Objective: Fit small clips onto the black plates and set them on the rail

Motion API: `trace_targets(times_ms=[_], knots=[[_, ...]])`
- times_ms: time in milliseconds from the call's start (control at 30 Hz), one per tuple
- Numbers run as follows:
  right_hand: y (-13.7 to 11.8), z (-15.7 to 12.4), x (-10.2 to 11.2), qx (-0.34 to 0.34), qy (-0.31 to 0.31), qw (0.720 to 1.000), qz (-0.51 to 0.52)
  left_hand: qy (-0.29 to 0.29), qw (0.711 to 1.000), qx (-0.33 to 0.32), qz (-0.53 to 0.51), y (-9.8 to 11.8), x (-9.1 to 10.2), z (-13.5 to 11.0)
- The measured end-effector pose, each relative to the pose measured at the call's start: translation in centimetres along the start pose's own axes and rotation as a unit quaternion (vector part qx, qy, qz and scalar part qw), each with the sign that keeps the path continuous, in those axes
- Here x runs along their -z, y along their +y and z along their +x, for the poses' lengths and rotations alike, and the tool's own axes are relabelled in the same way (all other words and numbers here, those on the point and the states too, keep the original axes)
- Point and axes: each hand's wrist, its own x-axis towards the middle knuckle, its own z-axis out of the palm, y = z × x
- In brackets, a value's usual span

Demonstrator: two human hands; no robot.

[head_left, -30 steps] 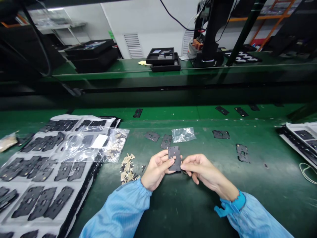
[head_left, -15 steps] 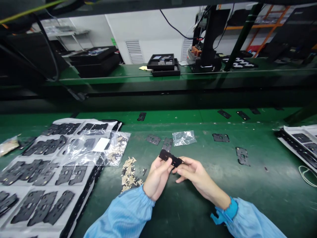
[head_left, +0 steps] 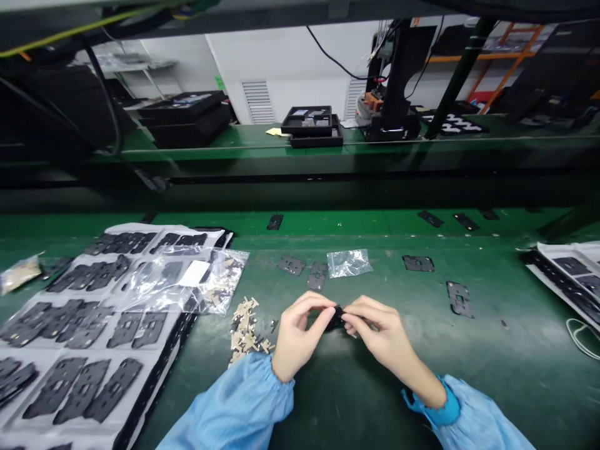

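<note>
Between my hands is a flat black plastic plate [head_left: 335, 319], mostly hidden by my fingers. My left hand [head_left: 304, 328] pinches its left end with thumb and fingertips. On its right end, my right hand [head_left: 377, 325] is closed in a similar pinch; whether a smaller part is also in those fingers I cannot make out. Just beyond my hands lie two similar black plates, one upright [head_left: 317, 275] and one slanted [head_left: 291, 265]. To the left of my left hand is a loose pile of small gold-coloured metal pieces [head_left: 246, 328].
A white compartment tray [head_left: 105, 344] with several black plates fills the left, a clear bag [head_left: 187, 281] lying across it. A small clear bag [head_left: 349, 263] is ahead. More plates [head_left: 460, 299] lie to the right, near another tray [head_left: 553, 253]. A shelf [head_left: 244, 137] runs across the back.
The black plate has been turned and lowered slightly, and my fingers now cover most of it. My left hand has gone from cradling it to a fingertip pinch; my right hand has closed on its end.
</note>
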Motion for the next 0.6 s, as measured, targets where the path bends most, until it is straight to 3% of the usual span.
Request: trace_targets(times_ms=[133,333,600], knots=[[0.1,0.0,0.4,0.077,-0.015,0.990,-0.113,-0.015,0.999,-0.025,0.042,0.1,0.2,0.2],[0.4,-0.2,1.1,0.137,-0.060,0.965,-0.214,-0.003,0.994,-0.056,0.096,0.9,0.3,0.1],[1.0,-0.4,1.5,0.151,-0.083,0.947,-0.273,-0.017,0.984,-0.101,0.147,1.0,0.0,-0.2]])
